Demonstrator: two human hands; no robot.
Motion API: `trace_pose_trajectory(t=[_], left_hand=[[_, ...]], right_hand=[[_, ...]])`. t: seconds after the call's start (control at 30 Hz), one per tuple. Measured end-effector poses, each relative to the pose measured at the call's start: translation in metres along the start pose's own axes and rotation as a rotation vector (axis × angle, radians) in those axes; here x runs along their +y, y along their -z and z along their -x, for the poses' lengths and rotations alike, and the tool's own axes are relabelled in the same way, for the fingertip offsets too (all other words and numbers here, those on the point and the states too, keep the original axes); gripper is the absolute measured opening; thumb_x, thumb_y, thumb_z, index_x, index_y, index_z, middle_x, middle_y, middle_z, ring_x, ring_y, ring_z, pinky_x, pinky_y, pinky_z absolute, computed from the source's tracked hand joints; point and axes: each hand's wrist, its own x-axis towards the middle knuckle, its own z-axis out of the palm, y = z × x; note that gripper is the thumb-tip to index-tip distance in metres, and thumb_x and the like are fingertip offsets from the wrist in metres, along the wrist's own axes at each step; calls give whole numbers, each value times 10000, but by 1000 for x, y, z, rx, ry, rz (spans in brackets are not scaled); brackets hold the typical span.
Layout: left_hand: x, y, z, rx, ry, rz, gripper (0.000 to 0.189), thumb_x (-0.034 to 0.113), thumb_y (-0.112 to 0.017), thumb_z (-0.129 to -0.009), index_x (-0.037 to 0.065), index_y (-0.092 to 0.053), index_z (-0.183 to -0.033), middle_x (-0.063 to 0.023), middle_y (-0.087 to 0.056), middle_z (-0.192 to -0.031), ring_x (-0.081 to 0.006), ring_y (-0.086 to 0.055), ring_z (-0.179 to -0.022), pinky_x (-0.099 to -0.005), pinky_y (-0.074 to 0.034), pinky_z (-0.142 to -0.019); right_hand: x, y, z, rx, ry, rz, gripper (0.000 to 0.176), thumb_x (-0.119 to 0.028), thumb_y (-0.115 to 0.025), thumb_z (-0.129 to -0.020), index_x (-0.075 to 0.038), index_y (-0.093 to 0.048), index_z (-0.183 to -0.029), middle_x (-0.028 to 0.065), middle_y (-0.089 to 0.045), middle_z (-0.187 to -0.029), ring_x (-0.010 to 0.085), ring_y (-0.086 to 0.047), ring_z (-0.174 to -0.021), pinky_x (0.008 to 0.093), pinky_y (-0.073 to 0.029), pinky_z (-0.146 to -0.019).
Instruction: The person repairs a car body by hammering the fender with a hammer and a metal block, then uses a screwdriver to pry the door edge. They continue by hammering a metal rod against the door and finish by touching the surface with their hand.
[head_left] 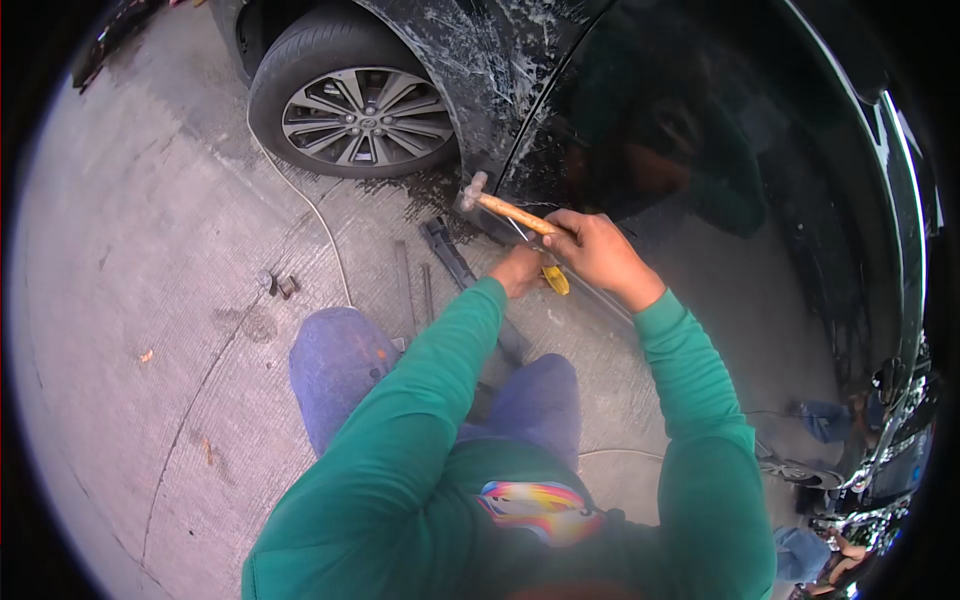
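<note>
Ribbed conc. floor [190,330], dark car [760,120] alongside, hammer [512,213] in R grip [603,258].

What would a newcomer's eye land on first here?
Probably the bright green sleeves reaching up from the bottom, leading to the wooden-handled hammer in the right hand, its head near the dark car's lower edge. Next, the big spoked wheel at top left of center, beside the pale-scuffed body panel. Then the small yellow handle at the left hand, mid-frame.
</note>
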Motion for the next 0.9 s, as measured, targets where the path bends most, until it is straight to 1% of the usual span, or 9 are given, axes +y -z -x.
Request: trace_pose_trajectory(t=[0.1,0.17,0.27,0.37,0.4,0.47,0.63,0.73,0.9], left_hand=[[-8,2,-4,86,-14,49,321,93,-611,-1047,140,-579,-1363,-68,-678,-1246,-262,-696,-1156,-499,-626,-943],[-10,7,-13,53,-2,21,347,96,-608,-1054,150,-551,-1392,-69,-671,-1267,-266,-707,-1118,-509,-625,-943],[-1,0,-8,0,26,-49,231,166,-594,-1088,157,-576,-1319,-50,-660,-1179,-228,-711,-1060,-512,-632,-939],[-2,-8,4,136,25,41,188,133,-589,-1088,138,-603,-1275,-46,-656,-1113,-219,-710,-1036,-505,-641,-935],[1,-5,1,134,26,25,188,133,-589,-1088,138,-603,-1275,-46,-656,-1113,-219,-710,-1036,-505,-641,-935],[2,-2,-1,86,66,-49,242,32,-555,-1081,107,-584,-1310,-71,-640,-1166,-255,-718,-1061,-542,-643,-967],[-3,-7,-2,179,48,65,303,8,-532,-1090,58,-555,-1389,-112,-619,-1222,-302,-710,-1121,-569,-640,-981],[-15,17,-23,67,119,-18,424,-8,-531,-1084,75,-471,-1496,-125,-612,-1238,-311,-707,-1133,-581,-637,-982],[-8,3,-6,148,59,51,718,-86,-540,-1018,141,-232,-1626,-141,-579,-1336,-340,-691,-1160,-617,-618,-997]], right_hand=[[15,-9,-4,149,-147,7,295,-274,-709,-1017,-53,-766,-1204,212,-776,-924,407,-751,-889,487,-580,-807],[19,-5,0,-39,44,-73,316,-277,-712,-1018,-48,-774,-1226,215,-783,-959,406,-753,-886,473,-583,-812],[41,-3,-10,-272,-72,-313,332,-275,-724,-1013,-48,-779,-1249,204,-793,-986,371,-765,-862,452,-585,-819],[48,-11,-21,74,-116,-123,339,-271,-745,-1007,-32,-792,-1242,176,-805,-972,274,-773,-878,422,-590,-841],[49,-15,-20,3,-90,-184,339,-271,-745,-1008,-37,-792,-1250,174,-809,-982,275,-775,-892,421,-591,-848],[52,-15,-18,-216,-17,-256,337,-263,-743,-1006,-55,-792,-1267,164,-817,-1006,278,-779,-913,414,-592,-862],[69,-22,-29,32,-179,-256,359,-282,-764,-988,-57,-794,-1266,181,-816,-1046,324,-780,-947,430,-592,-893],[54,-13,-21,-215,-44,-190,344,-280,-744,-999,-73,-795,-1270,201,-805,-1098,356,-772,-1030,445,-580,-929],[49,-3,-19,105,-188,-186,355,-271,-760,-995,-58,-791,-1277,186,-813,-1098,348,-767,-1031,442,-576,-941]])
